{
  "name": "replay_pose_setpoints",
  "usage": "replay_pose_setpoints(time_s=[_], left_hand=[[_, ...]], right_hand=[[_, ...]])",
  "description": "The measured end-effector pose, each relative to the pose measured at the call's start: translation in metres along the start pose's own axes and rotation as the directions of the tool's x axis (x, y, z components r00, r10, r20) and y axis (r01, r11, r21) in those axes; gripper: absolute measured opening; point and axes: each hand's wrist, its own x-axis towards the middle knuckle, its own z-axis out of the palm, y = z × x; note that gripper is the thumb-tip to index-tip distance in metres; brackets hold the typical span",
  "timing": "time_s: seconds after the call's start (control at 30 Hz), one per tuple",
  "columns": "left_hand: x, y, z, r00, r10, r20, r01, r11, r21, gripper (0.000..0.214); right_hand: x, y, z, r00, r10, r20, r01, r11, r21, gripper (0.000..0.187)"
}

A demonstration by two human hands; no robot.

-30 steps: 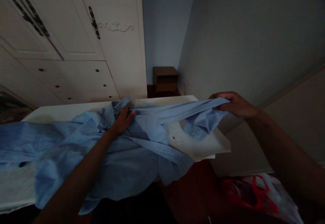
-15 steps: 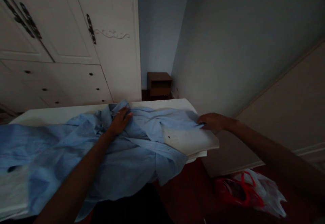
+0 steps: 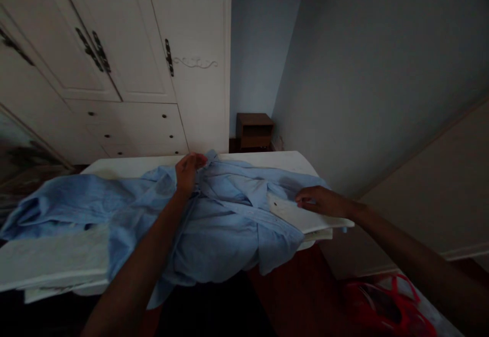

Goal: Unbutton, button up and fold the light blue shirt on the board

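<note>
A crumpled light blue shirt point(image 3: 221, 235) lies spread across a long white board point(image 3: 69, 255) in front of me. My left hand point(image 3: 187, 171) is closed on a gathered part of the shirt, close to the board's far edge. At the right end, my right hand point(image 3: 319, 202) is held just over the bare white surface, its bent fingers apart from the thumb and nothing visible between them. The far strip of the shirt runs behind that hand. A fold of the shirt droops over the board's near edge.
Beyond the board stands a white wardrobe point(image 3: 202, 102) with dark handles and drawers. A small brown nightstand point(image 3: 255, 120) sits in the far corner. A grey wall point(image 3: 374, 72) rises on the right. Down on the dark red floor lies a red bag point(image 3: 382, 306).
My right hand has let go of the shirt's end and come slightly nearer. My left hand, flat on the cloth before, now grips it. The view has turned left.
</note>
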Motion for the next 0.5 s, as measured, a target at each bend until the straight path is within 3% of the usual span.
replay_pose_setpoints(time_s=[0.1,0.17,0.27,0.33,0.43,0.5], left_hand=[[0.009,0.016,-0.039,0.998,-0.001,0.057,-0.005,0.994,0.108,0.050],[0.015,0.019,-0.072,0.991,-0.009,0.135,-0.042,0.926,0.376,0.047],[0.016,0.013,-0.123,0.982,-0.054,0.183,-0.110,0.621,0.776,0.050],[0.012,0.005,-0.154,0.978,-0.094,0.185,-0.130,0.422,0.897,0.057],[0.003,0.000,-0.193,0.975,-0.141,0.172,-0.135,0.242,0.961,0.060],[-0.003,0.003,-0.216,0.981,-0.147,0.124,-0.098,0.169,0.981,0.059]], right_hand=[[0.030,-0.024,0.010,0.992,-0.124,-0.032,0.124,0.992,0.003,0.026],[0.054,-0.038,0.013,0.971,-0.229,-0.072,0.231,0.973,0.018,0.027],[0.095,-0.062,0.018,0.917,-0.369,-0.153,0.380,0.924,0.053,0.025],[0.127,-0.081,0.024,0.888,-0.409,-0.211,0.435,0.896,0.095,0.024],[0.180,-0.114,0.035,0.921,-0.300,-0.247,0.366,0.883,0.293,0.024],[0.216,-0.136,0.044,0.985,-0.109,-0.137,0.164,0.850,0.501,0.024]])
